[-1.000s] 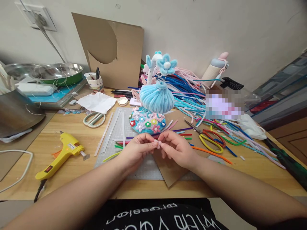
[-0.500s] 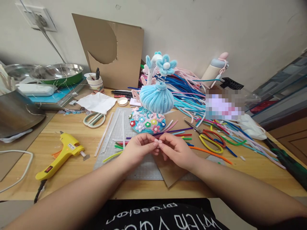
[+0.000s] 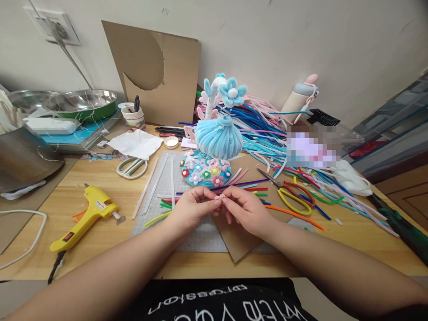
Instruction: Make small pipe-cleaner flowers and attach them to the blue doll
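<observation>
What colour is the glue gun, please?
The glue gun is mostly yellow, best seen in the head view.

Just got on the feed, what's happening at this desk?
The left hand and right hand are pinching a small pale pink piece between their fingertips, above the grey cutting mat. Just beyond them stands a blue fuzzy flower lamp whose base is covered in little colored flowers. The yellow glue gun lies on the left, and the scissors with red and yellow handles lie on the right, both out of the hands.
</observation>
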`<state>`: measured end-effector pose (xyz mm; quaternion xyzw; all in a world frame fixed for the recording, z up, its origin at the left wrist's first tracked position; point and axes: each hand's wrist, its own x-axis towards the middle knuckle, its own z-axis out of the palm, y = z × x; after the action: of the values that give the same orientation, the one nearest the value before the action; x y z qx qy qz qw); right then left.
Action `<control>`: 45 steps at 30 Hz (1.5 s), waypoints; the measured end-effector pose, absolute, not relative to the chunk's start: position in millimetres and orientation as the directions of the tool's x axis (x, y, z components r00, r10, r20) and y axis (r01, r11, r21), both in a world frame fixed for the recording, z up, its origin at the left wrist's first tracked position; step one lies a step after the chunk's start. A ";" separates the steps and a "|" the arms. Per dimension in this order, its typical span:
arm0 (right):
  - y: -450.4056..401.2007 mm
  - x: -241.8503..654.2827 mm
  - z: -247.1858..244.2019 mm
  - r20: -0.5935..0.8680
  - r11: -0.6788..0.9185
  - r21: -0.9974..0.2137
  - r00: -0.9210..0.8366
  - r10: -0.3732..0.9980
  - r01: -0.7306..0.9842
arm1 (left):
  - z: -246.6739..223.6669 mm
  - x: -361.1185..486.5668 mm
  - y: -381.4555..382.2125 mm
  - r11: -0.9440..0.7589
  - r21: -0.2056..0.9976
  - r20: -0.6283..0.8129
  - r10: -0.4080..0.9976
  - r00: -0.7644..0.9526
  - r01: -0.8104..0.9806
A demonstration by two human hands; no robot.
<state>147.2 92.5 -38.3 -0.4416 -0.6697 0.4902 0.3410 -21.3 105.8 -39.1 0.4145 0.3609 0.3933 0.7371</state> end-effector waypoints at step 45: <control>92.8 148.6 -40.2 0.080 0.269 -0.836 -0.379 0.922 0.478 | -40.1 -20.5 100.2 0.060 0.995 -0.087 0.918 0.386 0.083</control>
<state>148.6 92.8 -40.2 -0.4729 -0.7402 0.3766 0.2944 -20.5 100.2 -40.1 0.5873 0.4260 0.3540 0.5901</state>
